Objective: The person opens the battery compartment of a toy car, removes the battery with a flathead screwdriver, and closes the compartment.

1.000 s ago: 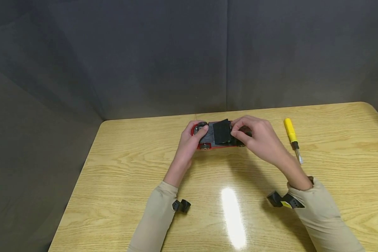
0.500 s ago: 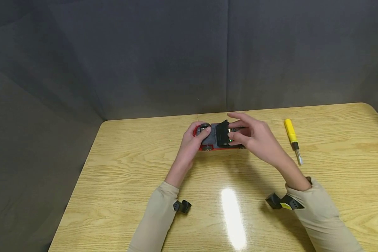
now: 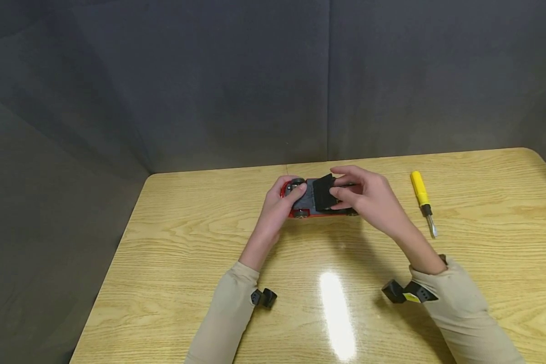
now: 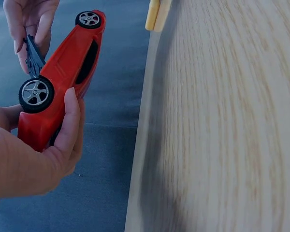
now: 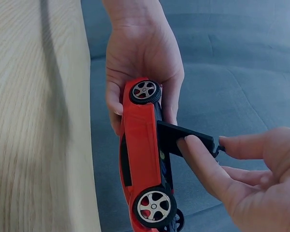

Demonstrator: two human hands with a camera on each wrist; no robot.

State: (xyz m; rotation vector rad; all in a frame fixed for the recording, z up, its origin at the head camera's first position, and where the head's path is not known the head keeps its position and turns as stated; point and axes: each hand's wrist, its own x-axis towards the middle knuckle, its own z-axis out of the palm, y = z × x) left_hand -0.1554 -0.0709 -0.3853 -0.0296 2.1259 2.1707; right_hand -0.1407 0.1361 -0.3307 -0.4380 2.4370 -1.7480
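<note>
yellow screwdriver [image 3: 421,199] lies right on table [image 3: 164,263] | left hand [image 3: 275,205] grips red toy car [image 3: 307,205] | right hand [image 3: 368,197] pinches its black cover [image 3: 324,192]

2 beige long sleeves [image 3: 229,308], black wrist-mounted cameras [image 3: 263,297], bare hands

The head camera is looking forward and down from well above the wooden table [image 3: 173,237], taking in its whole width, with the red toy car [image 3: 320,213] near the far edge. The left wrist camera is sitting just beside the car [image 4: 63,82], viewing along its side with the tabletop [image 4: 222,121] filling the right. The right wrist camera is facing the car [image 5: 140,159] closely from the opposite end. All 3 views are sharing the car.
</note>
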